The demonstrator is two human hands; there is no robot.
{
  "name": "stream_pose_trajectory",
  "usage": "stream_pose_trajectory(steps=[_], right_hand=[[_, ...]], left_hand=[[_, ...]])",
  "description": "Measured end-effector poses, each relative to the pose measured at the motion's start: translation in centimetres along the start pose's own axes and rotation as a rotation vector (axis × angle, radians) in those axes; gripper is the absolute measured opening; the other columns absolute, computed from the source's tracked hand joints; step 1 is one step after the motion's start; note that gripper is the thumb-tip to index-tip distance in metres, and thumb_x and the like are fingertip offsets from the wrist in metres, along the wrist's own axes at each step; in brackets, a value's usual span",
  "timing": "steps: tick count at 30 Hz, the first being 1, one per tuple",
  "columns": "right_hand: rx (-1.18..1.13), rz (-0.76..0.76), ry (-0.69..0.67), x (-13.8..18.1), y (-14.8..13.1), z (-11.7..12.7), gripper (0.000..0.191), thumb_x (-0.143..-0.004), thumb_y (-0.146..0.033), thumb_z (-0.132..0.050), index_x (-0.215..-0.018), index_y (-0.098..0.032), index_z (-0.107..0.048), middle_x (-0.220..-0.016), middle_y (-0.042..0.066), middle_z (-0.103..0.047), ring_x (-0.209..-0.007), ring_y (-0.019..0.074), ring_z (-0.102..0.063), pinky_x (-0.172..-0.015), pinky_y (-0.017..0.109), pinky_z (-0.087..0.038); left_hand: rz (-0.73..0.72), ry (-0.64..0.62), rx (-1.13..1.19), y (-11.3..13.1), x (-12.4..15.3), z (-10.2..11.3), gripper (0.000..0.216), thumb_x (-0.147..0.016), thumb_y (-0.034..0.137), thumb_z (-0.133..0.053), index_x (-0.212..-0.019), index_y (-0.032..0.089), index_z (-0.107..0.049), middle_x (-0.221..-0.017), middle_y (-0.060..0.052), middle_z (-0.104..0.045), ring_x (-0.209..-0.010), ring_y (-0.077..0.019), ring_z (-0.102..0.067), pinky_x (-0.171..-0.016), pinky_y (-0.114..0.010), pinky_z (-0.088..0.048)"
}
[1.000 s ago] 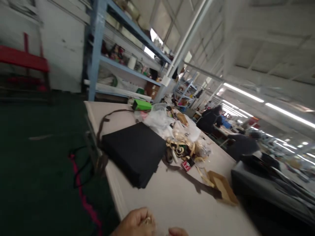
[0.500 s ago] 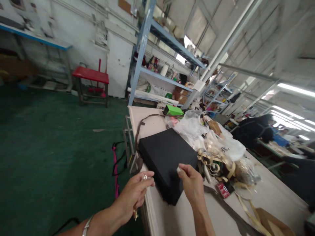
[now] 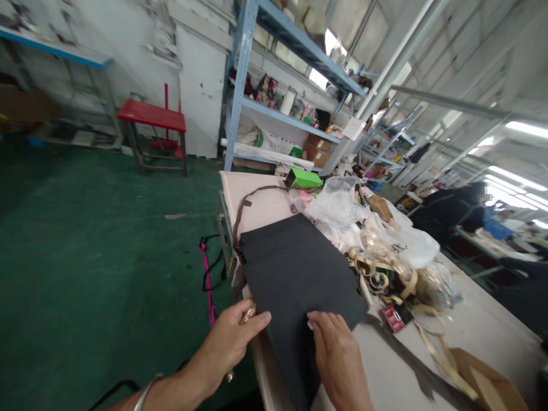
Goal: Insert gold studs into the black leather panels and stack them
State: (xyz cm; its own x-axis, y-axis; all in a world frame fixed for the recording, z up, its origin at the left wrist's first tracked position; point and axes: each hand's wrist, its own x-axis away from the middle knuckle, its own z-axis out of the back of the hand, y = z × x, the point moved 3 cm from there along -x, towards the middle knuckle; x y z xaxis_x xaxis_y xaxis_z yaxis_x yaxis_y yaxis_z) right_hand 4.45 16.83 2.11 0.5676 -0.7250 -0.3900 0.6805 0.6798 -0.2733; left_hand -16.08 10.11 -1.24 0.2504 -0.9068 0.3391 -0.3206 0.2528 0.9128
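Observation:
A stack of black sheets (image 3: 295,268) lies on the pale table (image 3: 428,365), and its top sheet hangs over the near edge. My left hand (image 3: 231,342) is closed on a small gold metal piece, and its fingertips touch the sheet's left edge. Fingers flat, my right hand (image 3: 338,354) rests on the top sheet near its front.
A brown strap (image 3: 248,200), green box (image 3: 303,178), plastic bags (image 3: 342,205), beige straps (image 3: 377,274), a small red box (image 3: 391,319) and a cardboard box (image 3: 483,382) crowd the table. Blue shelving (image 3: 244,85) and a red stool (image 3: 152,117) stand behind. A person (image 3: 449,208) works at the right.
The view swung left and down. Both hands came forward to the black stack, and the top sheet has slid toward me over the table's edge.

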Motion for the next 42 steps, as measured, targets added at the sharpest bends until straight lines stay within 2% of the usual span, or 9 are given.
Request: stream_pose_trajectory(steps=[5,11,15,18,25,27,31,37,42], right_hand=[[-0.225,-0.133,0.059,7.9,1.0,0.6,0.024,-0.099,-0.02,-0.049,-0.107,-0.026,-0.07,-0.097,0.004,-0.072,-0.091,0.0179,-0.066,-0.083,0.026,-0.052],[-0.498,-0.598,0.098,14.0,2.0,3.9,0.024,-0.093,-0.035,-0.058,-0.107,-0.026,-0.075,-0.101,0.004,-0.075,-0.095,0.019,-0.07,-0.084,0.024,-0.054],[-0.684,-0.927,0.158,17.5,0.9,5.6,0.033,-0.085,-0.049,-0.067,-0.098,-0.02,-0.076,-0.087,0.005,-0.074,-0.079,0.0194,-0.068,-0.073,0.027,-0.055],[-0.87,-1.044,0.248,19.2,0.4,5.9,0.039,-0.077,-0.053,-0.074,-0.089,-0.016,-0.074,-0.071,0.004,-0.069,-0.066,0.0166,-0.063,-0.061,0.026,-0.053],[-1.182,-1.157,0.353,20.1,0.9,5.6,0.046,-0.058,-0.052,-0.089,-0.078,-0.014,-0.073,-0.066,0.002,-0.068,-0.06,0.0138,-0.065,-0.057,0.024,-0.055],[-1.197,-1.158,0.356,20.0,0.9,5.6,0.047,-0.057,-0.052,-0.089,-0.077,-0.014,-0.072,-0.065,0.001,-0.067,-0.057,0.0124,-0.064,-0.054,0.022,-0.054],[-1.229,-1.195,0.314,19.6,0.9,6.0,0.053,-0.055,-0.056,-0.088,-0.081,-0.014,-0.069,-0.057,-0.001,-0.064,-0.049,0.0114,-0.061,-0.048,0.021,-0.054],[-1.263,-1.194,0.343,18.5,1.7,6.2,0.054,-0.053,-0.056,-0.088,-0.081,-0.014,-0.067,-0.063,-0.003,-0.062,-0.053,0.0111,-0.062,-0.047,0.022,-0.056],[-1.277,-1.207,0.299,18.0,1.9,6.2,0.052,-0.056,-0.052,-0.088,-0.082,-0.013,-0.068,-0.062,-0.001,-0.064,-0.053,0.0107,-0.062,-0.048,0.02,-0.055]], left_hand=[[-0.098,-0.072,-0.284,-1.4,1.8,-1.3,0.039,-0.076,0.053,-0.061,-0.063,0.022,-0.041,-0.057,0.008,-0.03,-0.052,-0.0093,-0.028,-0.05,-0.022,-0.026],[0.047,-0.361,-0.497,-1.5,5.1,-5.0,0.037,-0.071,0.052,-0.059,-0.062,0.022,-0.04,-0.056,0.008,-0.029,-0.054,-0.0098,-0.027,-0.05,-0.023,-0.023],[0.195,-0.627,-0.463,-2.0,7.2,-8.1,0.025,-0.069,0.045,-0.056,-0.069,0.021,-0.05,-0.052,0.009,-0.034,-0.049,-0.0089,-0.029,-0.046,-0.021,-0.022],[0.22,-0.663,-0.49,-2.2,8.3,-10.1,0.02,-0.066,0.038,-0.061,-0.067,0.02,-0.053,-0.054,0.007,-0.042,-0.048,-0.008,-0.033,-0.044,-0.019,-0.024],[0.305,-0.675,-0.152,-2.9,10.1,-14.4,0.034,-0.065,0.036,-0.08,-0.09,0.018,-0.066,-0.073,-0.001,-0.067,-0.076,-0.0194,-0.065,-0.069,-0.026,-0.052],[0.35,-0.682,-0.18,-3.6,9.9,-15.0,0.034,-0.066,0.041,-0.081,-0.085,0.016,-0.066,-0.07,-0.002,-0.067,-0.06,-0.0142,-0.061,-0.055,-0.022,-0.047],[0.393,-0.591,-0.312,-4.1,8.7,-15.1,0.043,-0.064,0.052,-0.08,-0.062,0.016,-0.056,-0.045,0.007,-0.046,-0.033,-0.0025,-0.025,-0.034,-0.017,-0.011],[0.467,-0.568,-0.238,-3.5,7.3,-15.1,0.059,-0.067,0.075,-0.066,-0.062,0.017,-0.053,-0.036,0.012,-0.028,-0.03,-0.002,-0.015,-0.032,-0.016,-0.01],[0.493,-0.568,-0.062,-3.2,7.5,-15.0,0.066,-0.049,0.073,-0.08,-0.066,0.019,-0.046,-0.044,0.013,-0.038,-0.032,0.0003,-0.014,-0.031,-0.015,-0.012]])
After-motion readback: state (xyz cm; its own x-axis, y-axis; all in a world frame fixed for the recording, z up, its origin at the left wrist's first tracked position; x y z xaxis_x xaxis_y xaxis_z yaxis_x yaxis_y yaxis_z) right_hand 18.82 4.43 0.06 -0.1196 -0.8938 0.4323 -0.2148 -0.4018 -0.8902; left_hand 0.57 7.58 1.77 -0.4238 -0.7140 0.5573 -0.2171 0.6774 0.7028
